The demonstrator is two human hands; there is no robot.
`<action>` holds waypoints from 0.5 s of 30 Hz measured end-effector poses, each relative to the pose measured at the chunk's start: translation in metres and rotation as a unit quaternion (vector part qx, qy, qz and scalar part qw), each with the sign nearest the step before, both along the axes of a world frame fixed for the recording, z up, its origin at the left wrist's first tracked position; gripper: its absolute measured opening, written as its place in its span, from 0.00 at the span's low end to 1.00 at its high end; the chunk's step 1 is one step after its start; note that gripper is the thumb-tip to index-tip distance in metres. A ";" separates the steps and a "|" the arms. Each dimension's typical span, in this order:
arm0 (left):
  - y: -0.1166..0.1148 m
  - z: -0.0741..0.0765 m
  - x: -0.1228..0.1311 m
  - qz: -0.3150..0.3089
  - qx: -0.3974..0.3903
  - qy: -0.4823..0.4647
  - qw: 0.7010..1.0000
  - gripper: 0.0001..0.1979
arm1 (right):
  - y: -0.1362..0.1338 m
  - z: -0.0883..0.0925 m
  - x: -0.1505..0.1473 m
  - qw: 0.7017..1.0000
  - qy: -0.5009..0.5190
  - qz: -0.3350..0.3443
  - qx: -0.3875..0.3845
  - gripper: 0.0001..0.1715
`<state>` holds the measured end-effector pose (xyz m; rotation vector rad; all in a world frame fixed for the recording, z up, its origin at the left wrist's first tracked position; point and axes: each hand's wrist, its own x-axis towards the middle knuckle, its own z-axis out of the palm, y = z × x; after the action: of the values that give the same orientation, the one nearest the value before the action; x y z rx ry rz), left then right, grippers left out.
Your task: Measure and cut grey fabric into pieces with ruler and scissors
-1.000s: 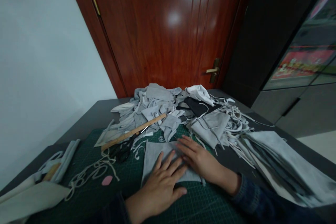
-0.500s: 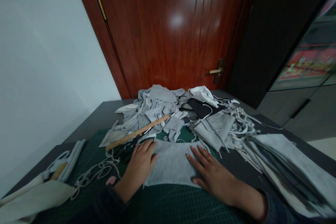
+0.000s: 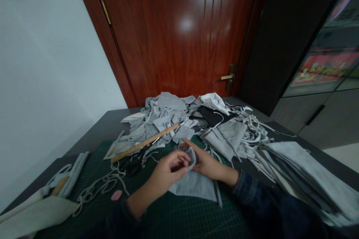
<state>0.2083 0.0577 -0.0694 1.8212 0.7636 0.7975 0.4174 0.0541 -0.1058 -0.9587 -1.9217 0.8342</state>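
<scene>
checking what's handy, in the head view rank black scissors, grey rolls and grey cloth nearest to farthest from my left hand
1. Grey cloth, touching the left hand
2. Black scissors, to its left
3. Grey rolls, far left

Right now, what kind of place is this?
It looks like a sewing or craft table set up indoors, probably by a door: there's a green cutting mat, black scissors and a big pile of gray cloth scraps.
</scene>
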 end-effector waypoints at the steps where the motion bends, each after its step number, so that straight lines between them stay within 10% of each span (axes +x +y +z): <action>1: -0.001 -0.001 0.005 -0.036 -0.066 -0.037 0.997 0.12 | 0.003 0.004 0.002 0.998 0.045 0.034 -0.027 0.34; 4: 0.009 -0.013 0.011 0.032 -0.115 -0.079 0.990 0.13 | 0.006 0.024 0.027 0.982 0.133 0.062 -0.120 0.08; 7: 0.014 -0.026 0.013 0.090 0.029 0.025 0.995 0.11 | 0.003 0.051 0.067 0.950 0.278 -0.025 -0.142 0.08; 12: -0.011 -0.034 0.033 -0.256 0.234 0.247 0.905 0.25 | -0.003 0.078 0.099 0.909 0.396 -0.069 -0.114 0.12; 15: 0.002 -0.036 0.039 -0.238 0.285 0.307 0.877 0.26 | -0.004 0.078 0.088 0.924 0.355 -0.068 -0.122 0.13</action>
<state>0.2471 0.0595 -0.1053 2.7173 0.4269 0.0893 0.5050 0.0502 -0.0277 -0.7709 -1.1349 1.1626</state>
